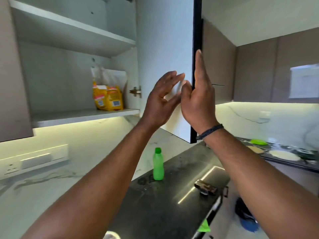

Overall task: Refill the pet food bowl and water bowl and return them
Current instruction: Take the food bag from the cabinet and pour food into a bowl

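Bracing cabinet door [164,40] open with flat right hand [198,100], fingers straight. Left hand [158,102] raised loose and empty, probably to fetch the yellow bag [107,99] inside.

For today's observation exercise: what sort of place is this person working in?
Most likely a home kitchen: a wall cabinet with its door open, a yellow food bag on its shelf, and a green bottle on the dark countertop.

There are 2 hands [159,100] [198,100], 1 green bottle [158,165], 1 cabinet door [165,49], 2 shelves [77,26] [82,115] and 1 wristband [209,131].
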